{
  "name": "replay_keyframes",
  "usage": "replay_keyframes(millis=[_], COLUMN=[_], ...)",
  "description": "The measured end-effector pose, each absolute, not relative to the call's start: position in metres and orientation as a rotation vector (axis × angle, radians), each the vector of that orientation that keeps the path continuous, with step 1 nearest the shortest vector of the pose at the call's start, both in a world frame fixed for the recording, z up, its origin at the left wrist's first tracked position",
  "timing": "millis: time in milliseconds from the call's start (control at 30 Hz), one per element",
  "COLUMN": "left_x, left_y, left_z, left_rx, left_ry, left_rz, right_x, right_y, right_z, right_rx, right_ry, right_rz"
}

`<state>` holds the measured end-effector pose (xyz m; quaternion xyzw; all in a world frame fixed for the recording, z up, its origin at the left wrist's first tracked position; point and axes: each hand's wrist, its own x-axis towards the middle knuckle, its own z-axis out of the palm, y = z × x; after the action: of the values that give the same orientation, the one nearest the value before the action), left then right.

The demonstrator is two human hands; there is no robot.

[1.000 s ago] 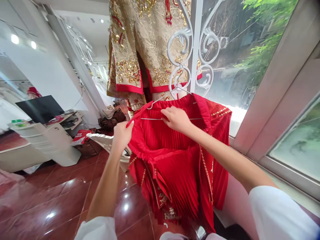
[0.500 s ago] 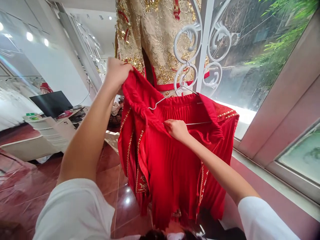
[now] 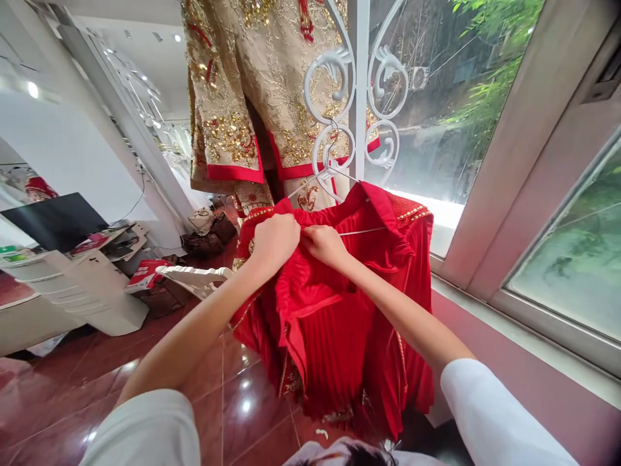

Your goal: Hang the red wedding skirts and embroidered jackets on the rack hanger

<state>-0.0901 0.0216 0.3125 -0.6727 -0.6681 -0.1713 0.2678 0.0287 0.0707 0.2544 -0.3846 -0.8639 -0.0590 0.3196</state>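
**Both hands bunch the top of a red skirt on its hanger**

The left hand (image 3: pixel 274 241) is curled into a loose fist, knuckles up, gripping a fold of the red pleated skirt (image 3: pixel 339 323) at its upper edge. Its forearm runs up from the lower left, bare from the white sleeve (image 3: pixel 145 427) to the wrist, with the wrist bent slightly down over the cloth. The right hand (image 3: pixel 324 244) sits just beside it, almost touching, fingers bent and pinching the same gathered edge of the skirt. The right forearm comes in from the lower right at a slant, elbow low, out of a second white sleeve (image 3: pixel 495 421).

The skirt hangs on a thin white wire hanger (image 3: pixel 334 178), whose hook catches on a white scrolled metal post (image 3: pixel 358 97) by the window (image 3: pixel 436 116). The skirt's pleats fall straight down below the hands towards the glossy red tiled floor (image 3: pixel 72 401), and gold trim shows along its right shoulder and lower folds.

Behind the post hangs a gold embroidered garment (image 3: pixel 242 97) with red borders. To the left stand a white cabinet (image 3: pixel 72 291) and a dark screen (image 3: pixel 53 220), well apart from the hands.
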Motion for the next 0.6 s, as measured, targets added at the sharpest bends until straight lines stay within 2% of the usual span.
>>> replay_keyframes(millis=[100, 233, 400, 467, 600], left_x=[-0.091, -0.107, -0.11, -0.105, -0.09], left_y=[0.035, 0.055, 0.062, 0.063, 0.065], left_z=[0.287, 0.262, 0.25, 0.249, 0.245], left_rx=[-1.859, -1.811, -1.926, -2.006, -2.16], left_ry=[-1.61, -1.384, -1.269, -1.223, -1.164], left_rz=[-0.451, -0.715, -0.841, -0.837, -0.762], right_x=[0.033, 0.059, 0.119, 0.143, 0.186], right_y=[0.071, 0.061, 0.058, 0.068, 0.1], right_z=[0.253, 0.262, 0.289, 0.298, 0.316], right_rx=[-0.915, -0.805, -1.27, -1.357, -1.238], right_ry=[-2.231, -2.061, -1.656, -1.758, -1.905], right_rz=[-0.084, -0.188, -0.535, -0.458, -0.141])
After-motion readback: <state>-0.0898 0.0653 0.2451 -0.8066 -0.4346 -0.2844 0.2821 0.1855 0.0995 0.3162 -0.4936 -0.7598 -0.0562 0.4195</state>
